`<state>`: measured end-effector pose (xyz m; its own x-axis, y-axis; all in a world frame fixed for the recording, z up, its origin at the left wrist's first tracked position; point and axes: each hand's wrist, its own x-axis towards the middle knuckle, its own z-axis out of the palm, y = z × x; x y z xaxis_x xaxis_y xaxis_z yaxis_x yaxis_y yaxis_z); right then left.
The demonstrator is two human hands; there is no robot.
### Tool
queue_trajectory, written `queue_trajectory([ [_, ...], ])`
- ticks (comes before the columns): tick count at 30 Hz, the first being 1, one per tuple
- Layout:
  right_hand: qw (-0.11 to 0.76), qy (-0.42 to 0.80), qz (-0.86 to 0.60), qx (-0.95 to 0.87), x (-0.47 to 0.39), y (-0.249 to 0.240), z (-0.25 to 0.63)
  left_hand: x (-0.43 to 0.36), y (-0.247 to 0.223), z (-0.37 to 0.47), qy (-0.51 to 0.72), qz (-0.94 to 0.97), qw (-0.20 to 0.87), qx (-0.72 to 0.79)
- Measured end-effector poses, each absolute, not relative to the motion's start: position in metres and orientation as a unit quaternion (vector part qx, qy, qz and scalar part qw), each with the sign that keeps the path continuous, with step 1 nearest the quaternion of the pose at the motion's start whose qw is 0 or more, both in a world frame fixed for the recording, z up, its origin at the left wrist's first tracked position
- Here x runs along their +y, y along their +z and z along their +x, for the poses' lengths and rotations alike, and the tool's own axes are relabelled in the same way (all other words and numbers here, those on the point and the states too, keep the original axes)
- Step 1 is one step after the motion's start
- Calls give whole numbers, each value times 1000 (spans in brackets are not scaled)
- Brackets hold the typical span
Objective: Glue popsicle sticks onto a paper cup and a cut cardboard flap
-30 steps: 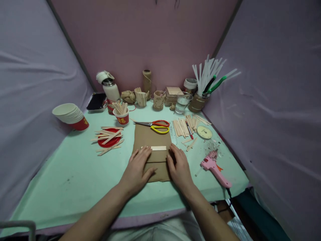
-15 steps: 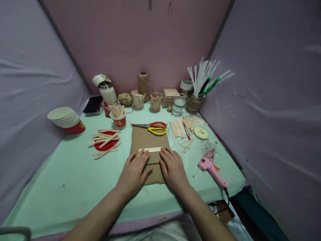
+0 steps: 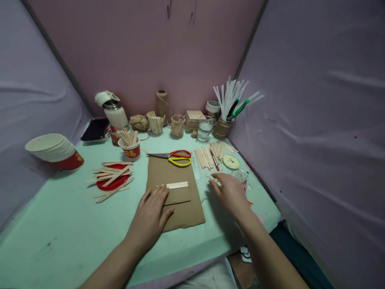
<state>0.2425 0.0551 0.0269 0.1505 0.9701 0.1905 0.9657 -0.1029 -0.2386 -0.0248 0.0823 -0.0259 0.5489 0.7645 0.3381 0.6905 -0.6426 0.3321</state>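
My left hand [image 3: 152, 210] lies flat, fingers spread, on the brown cardboard [image 3: 177, 168], its fingertips on the left end of pale wooden sticks [image 3: 178, 185]. These sticks lie across the cardboard, above a slit or edge in it. My right hand [image 3: 230, 192] hovers over the table right of the cardboard, thumb and index finger apart, near small stick pieces [image 3: 214, 174]; nothing shows in it. Scissors [image 3: 177, 157] with red and yellow handles rest on the cardboard's top edge. My right hand and forearm hide most of the pink glue gun.
Loose sticks [image 3: 204, 157] and a red pen [image 3: 214, 160] lie beyond my right hand, beside a round lid [image 3: 231, 161]. A red plate [image 3: 112, 184] of sticks and stacked cups [image 3: 67, 160] stand left. A water glass [image 3: 205, 130] and jars line the back.
My right hand has left the sticks and cardboard and moved right, over the table near the glue gun. My left hand stays on the cardboard. The camera view has shifted.
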Motion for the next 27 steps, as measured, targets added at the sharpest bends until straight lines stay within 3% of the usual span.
queue_trajectory([
  [3,17,13,-798,-602,86,35,258,83,-26,-26,246,874,90,410],
  [5,-12,20,-806,-591,107,35,261,82,-26,-26,254,873,91,407],
  [11,-39,48,-819,-570,143,22,251,82,-26,-27,270,867,91,408],
  [16,-14,54,-826,-561,142,24,261,82,-24,-27,274,866,96,406],
  [22,110,65,-816,-563,92,52,258,78,-11,-28,373,815,177,407],
  [24,324,216,-733,-559,65,53,236,77,-5,-27,403,751,300,428],
  [27,417,499,-568,-505,31,40,188,77,0,-25,375,585,561,450],
])
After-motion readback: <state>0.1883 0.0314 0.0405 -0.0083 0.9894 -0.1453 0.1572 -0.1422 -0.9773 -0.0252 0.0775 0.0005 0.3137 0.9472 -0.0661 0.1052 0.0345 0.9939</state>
